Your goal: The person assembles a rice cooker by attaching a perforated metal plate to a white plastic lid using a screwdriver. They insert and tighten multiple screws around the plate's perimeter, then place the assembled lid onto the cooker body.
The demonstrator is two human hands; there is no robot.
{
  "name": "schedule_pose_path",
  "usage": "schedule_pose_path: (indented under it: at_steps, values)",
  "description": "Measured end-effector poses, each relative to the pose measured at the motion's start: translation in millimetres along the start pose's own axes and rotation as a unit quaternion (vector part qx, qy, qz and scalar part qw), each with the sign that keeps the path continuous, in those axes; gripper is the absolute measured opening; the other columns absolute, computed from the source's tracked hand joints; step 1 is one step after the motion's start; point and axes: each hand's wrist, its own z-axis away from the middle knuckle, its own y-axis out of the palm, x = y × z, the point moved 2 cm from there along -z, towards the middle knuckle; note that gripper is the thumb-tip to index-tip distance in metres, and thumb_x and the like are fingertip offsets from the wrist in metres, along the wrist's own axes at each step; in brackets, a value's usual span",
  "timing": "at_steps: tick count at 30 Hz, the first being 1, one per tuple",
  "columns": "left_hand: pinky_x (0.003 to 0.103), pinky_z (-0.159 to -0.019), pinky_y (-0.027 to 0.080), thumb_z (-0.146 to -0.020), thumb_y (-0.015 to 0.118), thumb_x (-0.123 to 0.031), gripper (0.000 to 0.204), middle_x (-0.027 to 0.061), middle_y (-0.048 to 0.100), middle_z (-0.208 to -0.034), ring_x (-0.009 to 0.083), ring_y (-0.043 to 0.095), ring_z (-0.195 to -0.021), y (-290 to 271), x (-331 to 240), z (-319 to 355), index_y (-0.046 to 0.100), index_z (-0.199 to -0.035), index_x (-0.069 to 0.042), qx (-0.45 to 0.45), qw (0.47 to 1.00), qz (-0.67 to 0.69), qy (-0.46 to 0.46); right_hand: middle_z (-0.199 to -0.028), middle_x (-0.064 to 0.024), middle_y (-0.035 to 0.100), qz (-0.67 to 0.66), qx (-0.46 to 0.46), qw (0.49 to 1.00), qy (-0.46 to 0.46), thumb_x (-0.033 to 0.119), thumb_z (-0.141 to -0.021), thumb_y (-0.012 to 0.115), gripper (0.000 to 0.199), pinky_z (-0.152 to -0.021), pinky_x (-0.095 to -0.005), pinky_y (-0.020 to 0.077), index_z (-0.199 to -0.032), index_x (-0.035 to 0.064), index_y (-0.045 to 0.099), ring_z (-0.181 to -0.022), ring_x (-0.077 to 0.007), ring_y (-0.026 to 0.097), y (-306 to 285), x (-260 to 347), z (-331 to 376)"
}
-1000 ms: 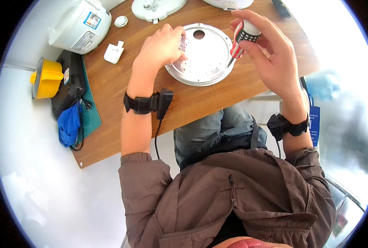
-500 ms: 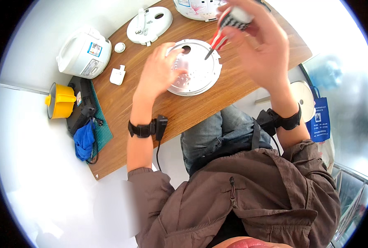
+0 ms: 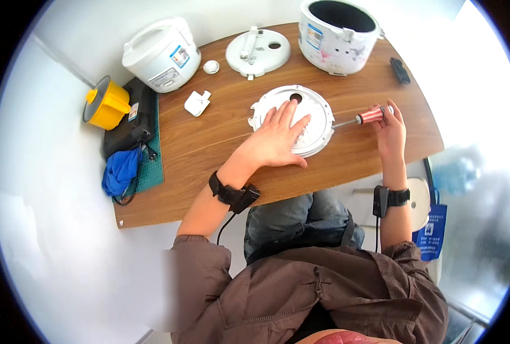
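Observation:
A round white plastic lid plate with a dark hole near its far edge lies on the table. My left hand rests flat on it, fingers spread, with the thumb reaching past its near rim. To the right of the plate, my right hand grips a screwdriver by its red-and-white striped handle. Its metal shaft points left, and the tip meets the plate's right rim; whether it sits in a gap there I cannot tell.
Behind stand an open rice cooker body, a round white lid and a closed rice cooker. A white cap, a small white part and a black piece lie about. At left are a yellow pot and blue cloth.
My right hand has come down from above the plate, bringing the screwdriver to its right rim. My left hand has flattened onto the plate, whose orientation looks different. The view has shifted.

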Motion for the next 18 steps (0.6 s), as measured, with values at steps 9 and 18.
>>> schedule_pose_path:
  at_steps: [9,18]
  values:
    - [0.058,-0.118,0.028,-0.069,0.087,-0.06,0.116,0.0302,0.025,-0.162,0.0444,0.027,-0.151,-9.6,-0.9,-10.9,0.033,-0.161,-0.015,0.044,0.998,-0.039,-0.027,-0.123,-0.0197,0.066,0.035,0.062,0.995,-0.071,0.008,-0.106,0.053,0.041,-0.095,-0.0404,0.0554,-0.146,0.0011,0.046,-0.117,-0.0329,0.067,5.5,-10.4,13.5]
    - [0.057,-0.119,0.025,-0.066,0.089,-0.056,0.11,0.0246,0.035,-0.156,0.0396,0.033,-0.147,-18.6,-0.2,-17.1,0.04,-0.158,-0.018,0.049,0.998,-0.016,-0.021,-0.127,-0.0216,0.064,0.008,0.069,0.994,-0.079,0.008,-0.106,0.054,0.042,-0.096,-0.0386,0.0547,-0.146,0.0012,0.045,-0.12,-0.0335,0.065,2.5,-7.3,15.9]
